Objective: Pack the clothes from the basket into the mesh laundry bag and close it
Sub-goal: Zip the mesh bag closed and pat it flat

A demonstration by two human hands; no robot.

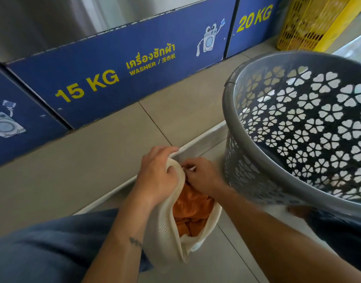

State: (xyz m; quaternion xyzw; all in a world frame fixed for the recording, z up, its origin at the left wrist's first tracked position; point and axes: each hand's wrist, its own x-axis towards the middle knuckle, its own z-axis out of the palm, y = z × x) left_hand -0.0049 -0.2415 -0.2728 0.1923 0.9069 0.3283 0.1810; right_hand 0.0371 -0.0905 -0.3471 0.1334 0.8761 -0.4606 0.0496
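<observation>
I hold cream mesh laundry bag mouth in left hand | right hand pinches far zipper end, apparently | opening runs toward me | orange clothes inside

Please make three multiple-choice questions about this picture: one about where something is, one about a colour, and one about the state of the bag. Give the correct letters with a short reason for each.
1. Where is the grey basket relative to the mesh bag?
A. To the right of it
B. To the left of it
C. Inside it

2. What colour are the clothes seen inside the bag?
A. Blue
B. Orange
C. Green

3. What is the state of the bag's opening?
A. Fully closed
B. Tied with a rope
C. Open along most of its length, with both hands at its far end

Answers:
1. A, the basket stands on the right of the picture and the bag lies between the person's forearms.
2. B, orange fabric shows through the gap in the white mesh.
3. C, the left hand grips the bag's edge and the right hand pinches at the same end, while the clothes show in the gap.
</observation>
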